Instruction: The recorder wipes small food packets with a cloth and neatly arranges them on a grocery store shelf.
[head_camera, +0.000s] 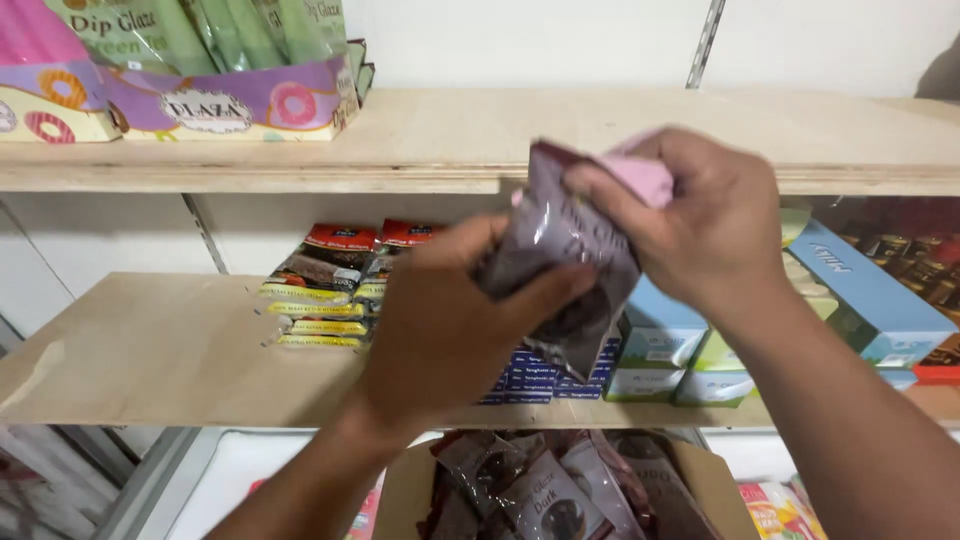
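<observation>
Wooden shelves (200, 350) hold stacked snack bars (320, 285) at nine o'clock. Both hands grip a dark purple snack pouch (560, 250): left hand (440, 330) fingers pinching its lower edge, right hand (700, 220) clamping the top. Best supported flat, not crushed.

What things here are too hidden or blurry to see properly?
Head view:
- Purple packet: blurred, partly covered by the left hand and right hand.
- Blue boxes: mostly hidden behind the hands.
- Cardboard box of packets: cut off by the bottom edge.
- Boxes at far right: dark, cut by the edge.
</observation>
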